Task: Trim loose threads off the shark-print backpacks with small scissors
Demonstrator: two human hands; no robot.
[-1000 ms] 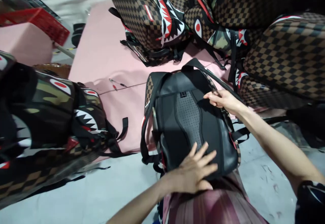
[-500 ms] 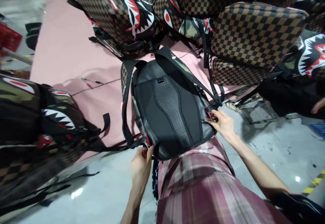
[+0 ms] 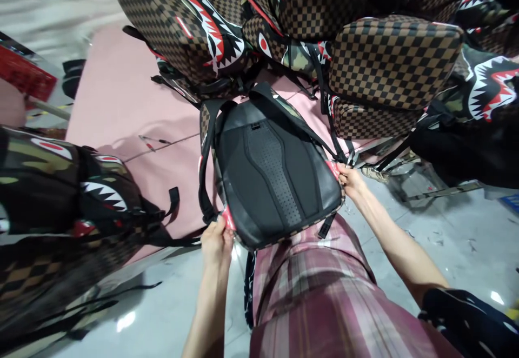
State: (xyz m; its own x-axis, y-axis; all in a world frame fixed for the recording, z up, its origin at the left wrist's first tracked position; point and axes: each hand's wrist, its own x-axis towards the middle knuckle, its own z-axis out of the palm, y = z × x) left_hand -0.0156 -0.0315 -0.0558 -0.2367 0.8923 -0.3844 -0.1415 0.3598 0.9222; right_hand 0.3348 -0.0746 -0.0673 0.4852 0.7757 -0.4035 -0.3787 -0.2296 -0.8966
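Note:
A black backpack (image 3: 235, 168) lies back panel up at the front of the pink table, its lower end reaching past the edge toward my lap. Its padded back has a perforated middle strip, and two shoulder straps (image 3: 206, 168) loop over its sides. My left hand (image 3: 218, 239) is closed on the lower left corner, fingers at a red tab (image 3: 229, 219) where the strap joins. At the lower right side my right hand (image 3: 352, 180) pinches beside a matching red tab (image 3: 333, 170). What lies inside my fingertips is partly hidden.
Checkered backpacks (image 3: 397, 66) with shark-mouth prints are piled along the back of the pink table (image 3: 105, 87). Camouflage bags (image 3: 36, 179) crowd the left. A small red-and-black tool (image 3: 148, 143) lies on the tabletop. A red crate (image 3: 28, 71) stands far left.
Both hands have shifted slightly outward at the lower corners, and the red tabs now show more plainly. A black strap end now hangs below the backpack. The view has moved slightly.

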